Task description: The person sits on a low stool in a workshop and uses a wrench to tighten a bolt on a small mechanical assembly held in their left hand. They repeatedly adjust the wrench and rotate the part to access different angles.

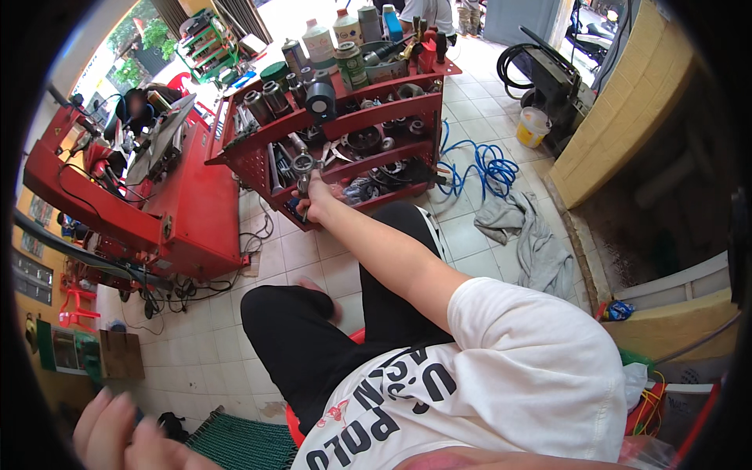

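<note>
My right arm stretches to a red tool cart (pixel 345 117). My right hand (pixel 315 200) is at its lower shelf, fingers bent and mostly hidden. A metal ring-ended tool (pixel 302 163) touches or sits right by the fingertips; I cannot make out all that they grip. Around it are long metal tools, round metal parts and a clear plastic bag (pixel 360 190). Close to the view, at the lower left, my left hand (pixel 129 439) is raised with curled fingers. Something small and dark shows between its fingertips, too blurred to name.
Bottles and cans (pixel 319 43) crowd the cart's top. A red machine (pixel 192 211) stands left, with black cables on the tiles. A blue hose (pixel 493 168), a grey cloth (pixel 540 243) and a yellow-white bucket (pixel 533 127) lie right. Another person (pixel 139 113) is far left; a green woven mat (pixel 243 442) is below.
</note>
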A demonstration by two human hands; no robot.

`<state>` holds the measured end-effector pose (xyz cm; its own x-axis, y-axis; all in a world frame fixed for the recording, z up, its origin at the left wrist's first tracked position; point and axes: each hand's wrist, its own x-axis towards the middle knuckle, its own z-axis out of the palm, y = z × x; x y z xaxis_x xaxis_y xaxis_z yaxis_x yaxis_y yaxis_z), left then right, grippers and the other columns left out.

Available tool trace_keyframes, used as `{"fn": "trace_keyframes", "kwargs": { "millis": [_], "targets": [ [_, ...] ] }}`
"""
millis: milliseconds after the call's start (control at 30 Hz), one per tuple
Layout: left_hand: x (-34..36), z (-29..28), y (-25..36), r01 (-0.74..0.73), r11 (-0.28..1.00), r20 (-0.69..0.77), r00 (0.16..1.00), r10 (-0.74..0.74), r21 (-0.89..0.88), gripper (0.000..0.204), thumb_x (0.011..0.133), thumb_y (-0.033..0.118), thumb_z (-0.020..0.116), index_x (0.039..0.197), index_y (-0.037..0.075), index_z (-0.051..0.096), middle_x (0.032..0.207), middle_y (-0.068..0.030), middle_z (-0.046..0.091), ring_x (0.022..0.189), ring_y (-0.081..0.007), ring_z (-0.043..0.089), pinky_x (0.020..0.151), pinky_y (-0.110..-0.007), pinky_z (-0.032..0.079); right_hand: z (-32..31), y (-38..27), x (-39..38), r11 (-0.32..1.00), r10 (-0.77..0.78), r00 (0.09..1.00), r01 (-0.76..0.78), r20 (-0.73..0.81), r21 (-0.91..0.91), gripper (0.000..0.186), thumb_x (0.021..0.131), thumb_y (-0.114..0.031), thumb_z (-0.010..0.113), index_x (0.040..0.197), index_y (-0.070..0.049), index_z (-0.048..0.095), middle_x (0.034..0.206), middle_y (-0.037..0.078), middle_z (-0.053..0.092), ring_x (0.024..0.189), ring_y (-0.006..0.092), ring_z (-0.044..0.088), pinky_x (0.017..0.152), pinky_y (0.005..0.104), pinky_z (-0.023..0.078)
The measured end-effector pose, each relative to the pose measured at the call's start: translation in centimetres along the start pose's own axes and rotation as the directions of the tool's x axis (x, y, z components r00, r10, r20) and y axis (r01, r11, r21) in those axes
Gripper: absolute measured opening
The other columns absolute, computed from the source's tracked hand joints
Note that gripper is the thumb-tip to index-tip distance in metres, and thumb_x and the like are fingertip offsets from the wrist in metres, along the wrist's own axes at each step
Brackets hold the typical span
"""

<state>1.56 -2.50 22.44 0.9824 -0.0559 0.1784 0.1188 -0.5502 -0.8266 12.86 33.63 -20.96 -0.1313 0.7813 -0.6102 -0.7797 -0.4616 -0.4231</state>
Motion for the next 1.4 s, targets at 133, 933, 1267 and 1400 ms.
{"fn": "trace_keyframes", "kwargs": {
  "millis": [133,933,1267,1400],
  "targets": [
    [-0.8,3.8,3.6,0.203,0.954,0.288,0.948,-0.135,-0.222,0.013,0.071,0.008,0.061,0.082,0.0,0.061,0.088,-0.0154,0.063,0.084,-0.0306,0.064,0.073,-0.041,0.055,-0.8,-0.8,0.5,1.0,-0.026,1.0,0.026,0.018,0.003,0.054,0.097,-0.068,0.04,0.095,-0.017,0.056,0.074,0.008,0.066,0.037,0.0099,0.024,0.039,0.0274,0.031],
    [-15.8,42.5,16.6,0.678,-0.273,0.597,0.3,-0.745,-0.682,0.07,0.08,0.021,0.079,0.139,0.002,0.046,0.127,-0.0175,0.06,0.122,-0.0279,0.056,0.105,-0.041,0.042,-1.0,4.1,-1.5,0.91,0.081,0.989,-0.024,0.12,-0.414,0.042,0.096,-0.05,0.049,0.079,-0.013,0.054,0.061,0.007,0.054,0.039,0.0112,0.026,0.038,0.0318,0.025],
    [-17.6,49.3,27.0,0.236,-0.692,0.687,-0.119,-0.717,-0.682,0.041,0.094,0.02,0.071,0.122,-0.005,0.055,0.116,-0.0137,0.065,0.107,-0.0208,0.064,0.092,-0.031,0.051,-1.2,6.9,-1.5,0.696,0.07,0.995,0.005,0.074,-0.718,0.046,0.094,-0.052,0.051,0.089,-0.009,0.064,0.066,0.006,0.055,0.05,0.0127,0.033,0.05,0.0358,0.037],
    [-17.4,49.8,27.3,0.235,-0.648,0.627,-0.163,-0.761,-0.725,0.039,0.099,0.025,0.064,0.123,-0.005,0.054,0.118,-0.0143,0.064,0.112,-0.0212,0.062,0.096,-0.033,0.047,-1.4,7.3,-0.8,0.619,0.1,0.99,0.015,0.097,-0.785,0.05,0.097,-0.054,0.045,0.093,-0.009,0.066,0.071,0.013,0.066,0.046,0.0133,0.034,0.057,0.0404,0.045]
  ]
}}
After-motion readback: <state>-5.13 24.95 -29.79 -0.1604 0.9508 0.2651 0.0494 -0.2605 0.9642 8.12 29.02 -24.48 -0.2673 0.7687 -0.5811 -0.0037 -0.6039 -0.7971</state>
